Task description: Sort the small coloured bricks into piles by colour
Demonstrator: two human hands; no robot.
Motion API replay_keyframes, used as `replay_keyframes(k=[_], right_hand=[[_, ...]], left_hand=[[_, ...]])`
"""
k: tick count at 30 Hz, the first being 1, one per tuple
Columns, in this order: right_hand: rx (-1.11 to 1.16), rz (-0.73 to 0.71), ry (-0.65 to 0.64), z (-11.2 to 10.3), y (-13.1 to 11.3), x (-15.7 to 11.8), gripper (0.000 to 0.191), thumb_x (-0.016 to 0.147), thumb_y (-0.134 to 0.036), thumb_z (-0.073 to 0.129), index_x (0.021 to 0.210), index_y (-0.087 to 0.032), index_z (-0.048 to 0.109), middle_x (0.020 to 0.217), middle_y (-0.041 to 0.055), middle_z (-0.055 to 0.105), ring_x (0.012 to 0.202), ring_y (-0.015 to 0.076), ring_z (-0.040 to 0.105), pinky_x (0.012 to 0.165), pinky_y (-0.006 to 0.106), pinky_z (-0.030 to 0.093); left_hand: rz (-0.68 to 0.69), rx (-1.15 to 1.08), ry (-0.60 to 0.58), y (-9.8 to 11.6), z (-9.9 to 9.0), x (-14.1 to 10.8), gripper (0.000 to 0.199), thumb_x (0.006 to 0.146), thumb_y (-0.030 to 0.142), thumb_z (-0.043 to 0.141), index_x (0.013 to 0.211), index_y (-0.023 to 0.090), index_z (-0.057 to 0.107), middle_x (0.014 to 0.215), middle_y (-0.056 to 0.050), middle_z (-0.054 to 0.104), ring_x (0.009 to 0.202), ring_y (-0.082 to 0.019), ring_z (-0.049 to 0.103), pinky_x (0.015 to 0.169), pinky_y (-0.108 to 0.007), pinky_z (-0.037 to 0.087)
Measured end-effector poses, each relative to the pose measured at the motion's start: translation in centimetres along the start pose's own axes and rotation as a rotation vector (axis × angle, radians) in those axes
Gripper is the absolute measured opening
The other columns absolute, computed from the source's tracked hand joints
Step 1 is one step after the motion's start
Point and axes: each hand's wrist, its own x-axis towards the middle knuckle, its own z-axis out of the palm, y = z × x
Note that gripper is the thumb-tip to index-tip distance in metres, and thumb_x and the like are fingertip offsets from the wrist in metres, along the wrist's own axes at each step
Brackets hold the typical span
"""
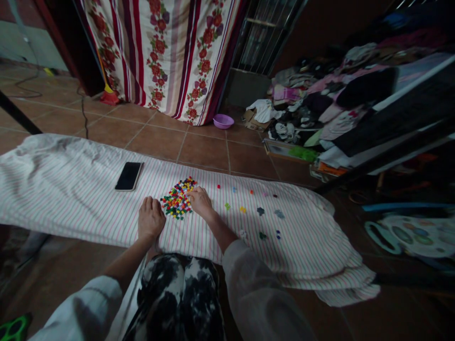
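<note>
A pile of small multicoloured pieces lies on a striped cloth. At the pile's right side is my right hand, its thumb and fingers pinched together against the pieces; what lies between the fingertips is too small to make out. My left hand rests palm down on the cloth, just left of the pile, fingers forward and holding nothing visible. Right of my right hand, small single-colour groups sit in rows, among them yellow pieces, dark grey pieces, light grey pieces and dark green pieces.
A phone lies on the cloth, left of the pile. Beyond the cloth are a tiled floor, a purple basin and a floral curtain. Heaped clothes and a dark slanting bar are at the right.
</note>
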Motion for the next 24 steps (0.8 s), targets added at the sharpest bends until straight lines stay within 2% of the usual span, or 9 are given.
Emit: replay_keyframes(k=[12, 18, 24], right_hand=[[-0.078, 0.04, -0.041, 0.3, -0.4, 1.5, 0.021, 0.091, -0.02, 0.058, 0.104, -0.022, 0.074, 0.11, 0.0079, 0.065, 0.106, 0.0201, 0.055, 0.095, 0.029, 0.042], [-0.058, 0.062, -0.056, -0.1, -0.8, 1.6, 0.019, 0.09, -0.017, 0.058, 0.101, -0.021, 0.073, 0.11, 0.0073, 0.065, 0.106, 0.0195, 0.056, 0.094, 0.028, 0.042], [0.005, 0.046, 0.0, -0.4, -1.0, 1.4, 0.019, 0.092, -0.019, 0.054, 0.1, -0.02, 0.072, 0.106, 0.0085, 0.068, 0.104, 0.0192, 0.059, 0.094, 0.028, 0.043]], left_hand=[[-0.014, -0.027, -0.009, -0.1, 0.3, 0.0, 0.024, 0.088, 0.016, 0.041, 0.104, 0.012, 0.059, 0.127, -0.023, 0.058, 0.13, -0.035, 0.047, 0.104, -0.05, 0.041], [-0.008, -0.001, -0.018, 0.0, 0.1, 0.0, 0.023, 0.09, 0.017, 0.039, 0.102, 0.013, 0.058, 0.123, -0.022, 0.059, 0.127, -0.034, 0.049, 0.103, -0.049, 0.042], [-0.001, 0.009, -0.001, 0.1, 0.0, 0.0, 0.022, 0.091, 0.017, 0.038, 0.1, 0.014, 0.058, 0.117, -0.02, 0.061, 0.124, -0.033, 0.05, 0.1, -0.047, 0.042]])
